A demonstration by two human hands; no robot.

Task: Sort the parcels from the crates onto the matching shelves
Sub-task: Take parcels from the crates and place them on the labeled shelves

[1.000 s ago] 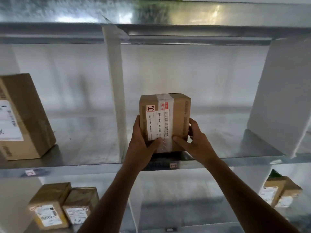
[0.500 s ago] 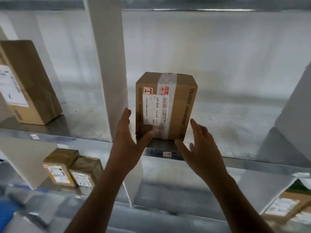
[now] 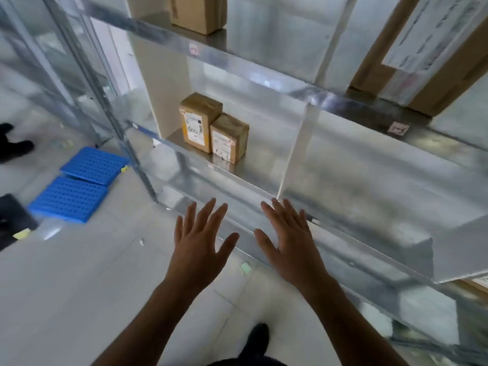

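Left hand (image 3: 198,241) and right hand (image 3: 287,241) hover spread, fingers straight and apart, holding nothing, in front of the metal shelf (image 3: 237,180) rim, while a tall parcel (image 3: 198,122) and a shorter parcel (image 3: 229,138) stand touching on that shelf, well beyond both hands

top box (image 3: 196,14): cut by upper edge | big box (image 3: 449,80): cut by upper and right edges, label smeared | left small parcel (image 3: 196,122) and right small parcel (image 3: 229,138): label print unreadable | shelf tag (image 3: 399,128): writing blurred | black object (image 3: 13,223): cut by left edge, unidentifiable | dark shoes (image 3: 13,146): cut by left edge | corner box (image 3: 475,283): mostly hidden behind white divider (image 3: 462,252)
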